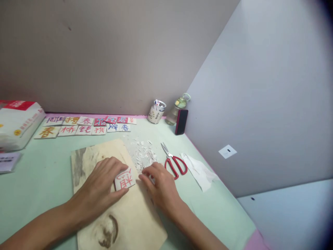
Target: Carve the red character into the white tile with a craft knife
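Observation:
A small white tile with a red painted character (125, 179) lies on a wooden board (122, 215). My left hand (104, 180) rests on the board with its fingers curled round the tile's left side, holding it down. My right hand (158, 182) lies just right of the tile, fingers bent and pressed to the board's edge; whether they pinch anything is hidden. A heap of white chips (142, 154) sits just beyond the tile.
Red-handled scissors (173, 162) and a white tissue (200, 171) lie to the right. Two rows of lettered tiles (85, 125) line the back. A pen cup (156, 111), a bottle (178, 109), a dark phone (181, 122) and a white bag (18, 121) stand along the walls.

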### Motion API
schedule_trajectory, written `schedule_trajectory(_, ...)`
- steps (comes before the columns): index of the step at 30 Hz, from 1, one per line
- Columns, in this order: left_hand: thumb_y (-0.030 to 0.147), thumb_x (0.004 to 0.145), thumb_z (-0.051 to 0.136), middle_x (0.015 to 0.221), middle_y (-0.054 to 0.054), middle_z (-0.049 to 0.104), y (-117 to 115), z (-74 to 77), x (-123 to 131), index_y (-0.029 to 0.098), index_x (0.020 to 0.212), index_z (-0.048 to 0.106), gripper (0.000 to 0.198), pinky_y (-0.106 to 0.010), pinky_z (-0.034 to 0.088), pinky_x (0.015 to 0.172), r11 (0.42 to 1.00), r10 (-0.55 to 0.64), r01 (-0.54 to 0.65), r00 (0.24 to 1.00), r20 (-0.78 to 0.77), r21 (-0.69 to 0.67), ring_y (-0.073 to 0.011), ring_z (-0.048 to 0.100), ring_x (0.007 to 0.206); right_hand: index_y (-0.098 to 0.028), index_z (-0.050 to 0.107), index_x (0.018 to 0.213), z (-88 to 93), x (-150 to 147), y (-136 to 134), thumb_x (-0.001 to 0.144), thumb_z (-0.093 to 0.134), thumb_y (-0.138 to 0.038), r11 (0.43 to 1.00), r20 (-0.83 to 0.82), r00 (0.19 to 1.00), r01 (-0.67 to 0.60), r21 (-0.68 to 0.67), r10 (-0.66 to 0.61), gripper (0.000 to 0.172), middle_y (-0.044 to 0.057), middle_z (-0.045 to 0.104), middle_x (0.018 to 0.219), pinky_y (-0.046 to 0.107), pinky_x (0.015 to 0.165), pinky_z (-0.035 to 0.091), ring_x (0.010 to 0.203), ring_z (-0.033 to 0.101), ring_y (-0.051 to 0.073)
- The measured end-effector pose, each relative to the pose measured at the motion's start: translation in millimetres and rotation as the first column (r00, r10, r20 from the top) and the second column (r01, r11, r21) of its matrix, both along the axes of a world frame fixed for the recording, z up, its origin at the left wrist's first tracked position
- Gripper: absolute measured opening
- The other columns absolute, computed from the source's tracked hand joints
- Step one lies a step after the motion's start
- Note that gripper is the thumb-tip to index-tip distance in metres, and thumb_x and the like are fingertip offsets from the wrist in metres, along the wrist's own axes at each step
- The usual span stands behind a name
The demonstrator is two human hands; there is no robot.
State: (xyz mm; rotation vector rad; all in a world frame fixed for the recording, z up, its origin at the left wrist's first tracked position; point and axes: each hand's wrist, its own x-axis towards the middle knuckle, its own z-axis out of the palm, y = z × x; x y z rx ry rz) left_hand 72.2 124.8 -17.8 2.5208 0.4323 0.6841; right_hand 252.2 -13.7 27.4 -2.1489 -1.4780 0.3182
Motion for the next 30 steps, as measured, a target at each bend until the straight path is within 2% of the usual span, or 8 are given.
schedule_trajectory(6, 0.021, 0.094, 0.059, 0.104, -0.006, 0.062, -9, 8.9, 2, 0.022, 0.116, 0.060, 0.022, -0.047, 0.043, 0.095, 0.978, -0.012, -0.006, 0.996, 0.085, 0.206, -0.0286, 0.057, 0.100, -0.021, 0.075, 0.087, 6.5, -12, 19, 0.093, 0.075, -0.019, 0.995, -0.011, 0.998, -0.070, -0.076, 0.070, 0.007, 0.001, 0.074, 0.087, 0.026, 0.070, 0.042, 0.080, 0.066, 0.016)
schedule_trajectory(12, 0.017, 0.093, 0.055, 0.103, -0.008, 0.064, -15, 11.9, 4, 0.021, 0.115, 0.061, 0.023, -0.055, 0.040, 0.106, 0.963, 0.014, -0.042, 0.994, 0.105, 0.266, -0.0304, 0.058, 0.103, -0.020, 0.074, 0.086, 12.4, -14, 18, 0.093, 0.068, -0.014, 0.990, 0.048, 0.996, -0.070, -0.125, 0.077, 0.012, 0.001, 0.075, 0.086, 0.026, 0.067, 0.041, 0.078, 0.067, 0.017)
schedule_trajectory(15, 0.018, 0.093, 0.055, 0.104, -0.008, 0.063, -15, 10.7, 4, 0.021, 0.114, 0.061, 0.022, -0.056, 0.037, 0.109, 0.965, 0.007, -0.036, 0.994, 0.111, 0.258, -0.0303, 0.058, 0.104, -0.019, 0.071, 0.083, 10.1, -23, 19, 0.094, 0.062, -0.015, 0.990, 0.124, 0.990, -0.053, -0.129, 0.069, 0.015, 0.006, 0.073, 0.088, 0.029, 0.068, 0.040, 0.080, 0.065, 0.020)
schedule_trajectory(19, 0.017, 0.095, 0.054, 0.104, -0.007, 0.062, -12, 10.4, 3, 0.021, 0.115, 0.058, 0.022, -0.053, 0.039, 0.105, 0.977, -0.010, -0.011, 0.995, 0.095, 0.211, -0.0292, 0.056, 0.103, -0.018, 0.067, 0.082, 5.9, -32, 22, 0.088, 0.064, -0.014, 0.991, 0.151, 0.986, -0.056, -0.119, 0.074, 0.008, 0.008, 0.070, 0.090, 0.031, 0.070, 0.040, 0.086, 0.064, 0.023)
schedule_trajectory(23, 0.017, 0.094, 0.055, 0.108, -0.006, 0.062, -10, 8.7, 3, 0.022, 0.120, 0.056, 0.026, -0.049, 0.040, 0.101, 0.990, -0.052, 0.043, 0.997, 0.062, 0.138, -0.0279, 0.056, 0.104, -0.019, 0.062, 0.073, 11.1, -24, 15, 0.081, 0.065, -0.010, 0.992, 0.045, 0.996, -0.068, -0.107, 0.073, 0.012, 0.001, 0.067, 0.078, 0.026, 0.064, 0.038, 0.074, 0.061, 0.017)
schedule_trajectory(26, 0.020, 0.094, 0.060, 0.110, -0.004, 0.062, -11, 6.0, 2, 0.024, 0.124, 0.054, 0.031, -0.051, 0.035, 0.108, 0.990, -0.107, 0.103, 0.994, 0.037, 0.093, -0.0266, 0.057, 0.106, -0.019, 0.060, 0.070, 15.4, -14, 5, 0.078, 0.063, -0.008, 0.989, -0.083, 0.992, -0.101, -0.109, 0.092, 0.014, -0.004, 0.062, 0.067, 0.021, 0.057, 0.036, 0.062, 0.056, 0.011)
schedule_trajectory(30, 0.022, 0.092, 0.067, 0.110, -0.001, 0.063, -10, 2.5, 1, 0.027, 0.123, 0.054, 0.034, -0.051, 0.030, 0.114, 0.987, -0.159, 0.159, 0.987, -0.001, 0.037, -0.0250, 0.058, 0.108, -0.019, 0.058, 0.068, 15.5, -15, -4, 0.074, 0.063, -0.006, 0.991, -0.154, 0.984, -0.099, -0.086, 0.085, 0.016, -0.005, 0.059, 0.065, 0.021, 0.056, 0.036, 0.059, 0.052, 0.010)
